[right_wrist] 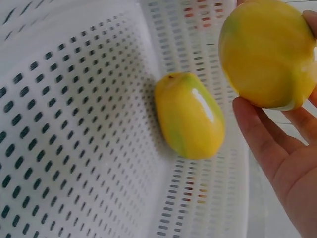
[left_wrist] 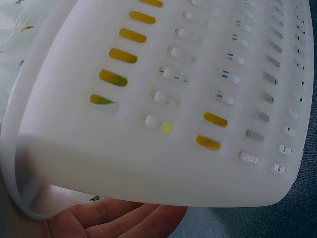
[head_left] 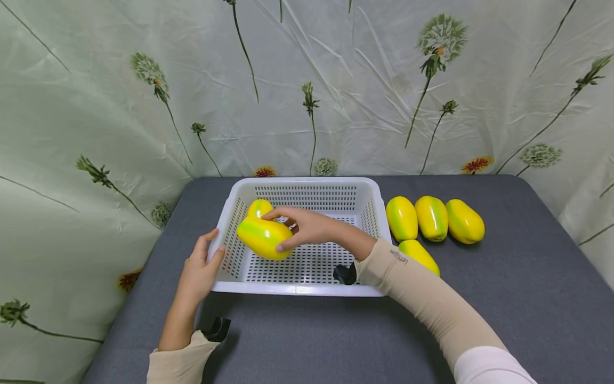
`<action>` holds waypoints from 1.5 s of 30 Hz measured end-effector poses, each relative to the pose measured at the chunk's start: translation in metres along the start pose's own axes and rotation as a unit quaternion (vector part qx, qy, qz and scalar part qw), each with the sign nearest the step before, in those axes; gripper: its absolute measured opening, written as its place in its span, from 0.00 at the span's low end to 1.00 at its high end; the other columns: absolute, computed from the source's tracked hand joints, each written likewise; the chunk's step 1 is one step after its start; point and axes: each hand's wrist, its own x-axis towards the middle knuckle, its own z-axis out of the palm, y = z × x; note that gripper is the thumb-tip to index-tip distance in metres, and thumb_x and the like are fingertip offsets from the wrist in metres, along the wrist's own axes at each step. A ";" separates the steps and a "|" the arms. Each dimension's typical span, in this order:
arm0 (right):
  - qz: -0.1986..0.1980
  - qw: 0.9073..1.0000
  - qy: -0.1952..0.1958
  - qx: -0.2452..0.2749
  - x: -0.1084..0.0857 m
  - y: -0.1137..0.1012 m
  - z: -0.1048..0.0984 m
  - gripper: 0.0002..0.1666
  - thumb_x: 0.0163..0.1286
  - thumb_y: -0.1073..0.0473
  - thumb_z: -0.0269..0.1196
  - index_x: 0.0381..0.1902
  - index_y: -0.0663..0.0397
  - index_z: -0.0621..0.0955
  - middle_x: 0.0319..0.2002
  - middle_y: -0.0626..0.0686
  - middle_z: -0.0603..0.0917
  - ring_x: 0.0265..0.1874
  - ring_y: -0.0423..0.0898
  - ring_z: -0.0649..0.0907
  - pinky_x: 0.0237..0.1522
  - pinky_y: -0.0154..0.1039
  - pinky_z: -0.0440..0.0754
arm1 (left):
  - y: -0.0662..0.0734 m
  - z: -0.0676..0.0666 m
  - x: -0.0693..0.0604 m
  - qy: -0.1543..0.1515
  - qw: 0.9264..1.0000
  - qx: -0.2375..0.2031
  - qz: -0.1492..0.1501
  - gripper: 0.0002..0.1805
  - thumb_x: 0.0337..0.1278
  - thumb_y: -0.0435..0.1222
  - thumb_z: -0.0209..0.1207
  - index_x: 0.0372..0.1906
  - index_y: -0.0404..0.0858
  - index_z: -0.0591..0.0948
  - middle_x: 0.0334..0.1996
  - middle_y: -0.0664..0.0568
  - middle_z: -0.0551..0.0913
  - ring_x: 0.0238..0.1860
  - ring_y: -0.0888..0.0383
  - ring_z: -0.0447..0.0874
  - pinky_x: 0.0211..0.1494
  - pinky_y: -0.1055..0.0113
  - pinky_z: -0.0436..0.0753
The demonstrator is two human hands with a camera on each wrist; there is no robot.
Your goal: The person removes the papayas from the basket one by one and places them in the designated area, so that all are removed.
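Inside the white perforated basket [head_left: 297, 289], my right hand [head_left: 307, 226] grips a yellow-green papaya [head_left: 263, 238] between thumb and fingers. In the right wrist view that held papaya [right_wrist: 267, 52] is near the top right, with my right hand [right_wrist: 292, 163] around its side. Another papaya [head_left: 259, 207] lies at the basket's left end, partly hidden behind the held one; the right wrist view shows it whole, a papaya [right_wrist: 189, 116] by the wall. My left hand [head_left: 199, 269] touches the basket's left rim, and in the left wrist view its fingers [left_wrist: 124, 218] extend under the basket's edge [left_wrist: 148, 191].
To the right of the basket, three papayas [head_left: 402, 218] [head_left: 431, 218] [head_left: 465, 221] lie in a row on the dark grey table [head_left: 518, 298]. A fourth papaya [head_left: 419, 256] lies in front of them, partly behind my right sleeve. A flower-patterned cloth [head_left: 336, 80] hangs behind.
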 end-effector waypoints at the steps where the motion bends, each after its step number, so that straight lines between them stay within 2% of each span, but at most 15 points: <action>1: -0.006 1.000 0.005 0.002 -0.001 0.000 -0.001 0.38 0.52 0.54 0.66 0.61 0.47 0.67 0.58 0.46 0.67 0.47 0.47 0.74 0.46 0.40 0.73 | 0.000 0.000 0.000 0.000 1.000 0.000 0.000 0.28 0.64 0.46 0.44 0.67 0.46 0.56 0.52 0.36 0.73 0.37 0.44 0.79 0.30 0.56 0.78; 14: -0.059 0.996 0.064 0.003 -0.016 -0.014 -0.016 0.39 0.54 0.55 0.66 0.62 0.51 0.65 0.59 0.47 0.68 0.48 0.44 0.75 0.47 0.40 0.72 | 0.001 0.000 0.001 0.000 1.000 -0.001 0.007 0.28 0.64 0.46 0.44 0.67 0.44 0.57 0.51 0.36 0.74 0.37 0.44 0.80 0.30 0.56 0.77; 24: -0.070 0.992 0.106 -0.006 -0.038 -0.019 -0.026 0.38 0.54 0.54 0.66 0.62 0.49 0.65 0.57 0.46 0.69 0.46 0.43 0.75 0.46 0.42 0.72 | 0.000 -0.001 0.000 0.005 1.000 0.006 0.014 0.28 0.64 0.46 0.44 0.67 0.43 0.57 0.50 0.35 0.74 0.37 0.44 0.80 0.30 0.56 0.77; 29: -0.087 0.989 0.119 0.002 -0.049 -0.020 -0.032 0.38 0.55 0.56 0.65 0.63 0.52 0.65 0.57 0.49 0.69 0.46 0.46 0.76 0.45 0.43 0.73 | 0.000 -0.001 0.000 0.006 1.000 0.009 0.014 0.28 0.64 0.46 0.44 0.67 0.44 0.57 0.51 0.35 0.74 0.37 0.44 0.80 0.30 0.56 0.76; 35: -0.083 0.986 0.143 -0.009 -0.068 -0.022 -0.039 0.39 0.55 0.53 0.66 0.63 0.52 0.65 0.59 0.48 0.68 0.47 0.48 0.74 0.46 0.42 0.73 | 0.001 -0.001 0.000 0.003 1.000 0.004 0.013 0.28 0.64 0.45 0.44 0.67 0.43 0.57 0.51 0.34 0.74 0.37 0.44 0.80 0.29 0.56 0.77; 45: -0.075 0.981 0.176 -0.025 -0.104 -0.018 -0.043 0.38 0.55 0.56 0.66 0.63 0.52 0.65 0.58 0.48 0.68 0.47 0.50 0.74 0.47 0.45 0.72 | -0.001 -0.001 -0.001 0.000 1.000 0.002 0.010 0.28 0.64 0.46 0.44 0.67 0.44 0.57 0.51 0.35 0.74 0.38 0.44 0.80 0.30 0.56 0.76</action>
